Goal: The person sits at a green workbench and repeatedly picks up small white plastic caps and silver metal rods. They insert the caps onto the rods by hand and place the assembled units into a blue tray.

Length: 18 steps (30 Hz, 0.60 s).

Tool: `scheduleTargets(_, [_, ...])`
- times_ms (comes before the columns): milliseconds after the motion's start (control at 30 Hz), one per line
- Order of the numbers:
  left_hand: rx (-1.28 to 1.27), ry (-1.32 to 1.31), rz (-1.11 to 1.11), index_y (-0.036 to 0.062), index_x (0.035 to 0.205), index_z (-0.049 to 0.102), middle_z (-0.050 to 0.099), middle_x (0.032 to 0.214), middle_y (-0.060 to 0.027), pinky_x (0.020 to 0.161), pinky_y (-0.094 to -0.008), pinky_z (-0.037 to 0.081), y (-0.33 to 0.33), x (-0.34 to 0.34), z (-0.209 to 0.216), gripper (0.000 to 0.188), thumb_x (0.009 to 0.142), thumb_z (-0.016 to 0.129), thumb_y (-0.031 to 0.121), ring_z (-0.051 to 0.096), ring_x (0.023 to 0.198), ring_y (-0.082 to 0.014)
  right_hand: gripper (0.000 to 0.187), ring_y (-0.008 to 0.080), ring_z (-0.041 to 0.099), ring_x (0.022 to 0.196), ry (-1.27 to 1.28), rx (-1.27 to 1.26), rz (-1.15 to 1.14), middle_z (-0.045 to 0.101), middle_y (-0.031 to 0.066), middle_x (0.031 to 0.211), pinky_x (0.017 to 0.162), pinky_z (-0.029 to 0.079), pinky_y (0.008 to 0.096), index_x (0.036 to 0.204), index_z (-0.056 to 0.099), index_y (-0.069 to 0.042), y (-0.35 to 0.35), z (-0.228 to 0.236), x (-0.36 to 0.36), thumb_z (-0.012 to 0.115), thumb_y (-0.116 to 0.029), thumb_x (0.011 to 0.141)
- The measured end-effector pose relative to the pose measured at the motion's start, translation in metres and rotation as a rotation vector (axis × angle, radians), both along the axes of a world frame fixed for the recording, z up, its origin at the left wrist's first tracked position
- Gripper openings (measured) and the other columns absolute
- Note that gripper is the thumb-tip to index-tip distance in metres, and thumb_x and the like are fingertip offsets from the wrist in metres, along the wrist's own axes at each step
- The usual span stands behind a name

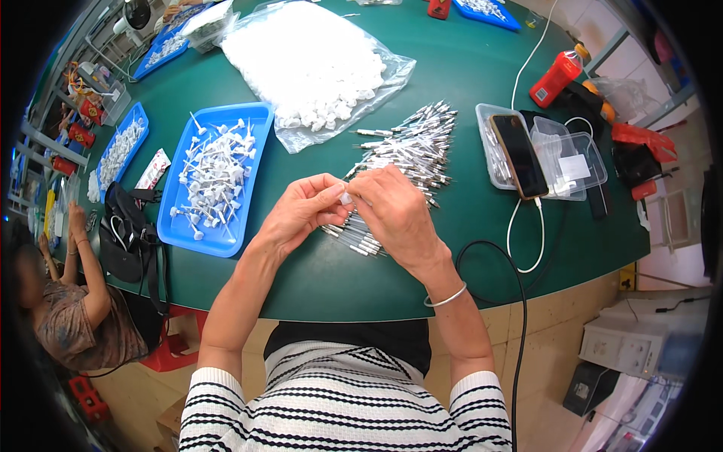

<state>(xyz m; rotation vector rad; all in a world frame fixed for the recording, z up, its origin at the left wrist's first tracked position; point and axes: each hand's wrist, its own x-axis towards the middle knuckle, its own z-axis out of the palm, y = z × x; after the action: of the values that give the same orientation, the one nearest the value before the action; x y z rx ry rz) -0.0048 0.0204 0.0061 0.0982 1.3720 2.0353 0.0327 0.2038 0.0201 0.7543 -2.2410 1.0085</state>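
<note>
My left hand [307,209] pinches a small white plastic cap [346,199] between thumb and forefinger. Against that same cap my right hand [393,212] is closed; whatever thin part its fingertips may hold is hidden. Beyond and beneath both hands spreads a heap of slim metal-and-white rods [410,151]. Left of my hands lies a blue tray [170,218] filled with white-headed pieces on thin stems [218,169]. Farther off, a clear plastic bag [395,66] spills many loose white caps [331,105] onto the green table [316,290].
On the right are a clear plastic box [493,162], a phone [520,154] with a white cable and a red bottle [557,79]. A black cable [521,324] hangs over the table edge. At left, a black bag [124,237] lies near a seated person [90,316].
</note>
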Motion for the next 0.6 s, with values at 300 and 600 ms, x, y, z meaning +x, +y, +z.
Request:
scheduleTargets(300, [0.028,0.024,0.011,0.0013,0.095,0.061,0.066,0.083,-0.0060,0.068,-0.0211,0.056,-0.0012,-0.0012,-0.0056,0.017,0.094,0.059,0.019,0.064,0.072,-0.0092,0.024,0.0283,0.057,0.082,0.018,0.085,-0.035,0.059,0.0112,0.087,0.068,0.050,0.0375,0.093,0.057,-0.002,-0.0031,-0.0037,0.0015,0.065,0.001,0.071])
scheduleTargets(600, [0.025,0.020,0.000,0.0017,0.095,0.062,0.065,0.083,-0.0044,0.069,-0.0211,0.056,-0.0018,-0.0014,-0.0049,0.017,0.094,0.059,0.018,0.064,0.074,-0.0089,0.019,0.0282,0.057,0.081,-0.060,-0.041,-0.041,0.061,0.0114,0.084,0.068,0.049,0.0377,0.091,0.057,-0.003,-0.0043,-0.0003,0.0027,0.065,0.001,0.073])
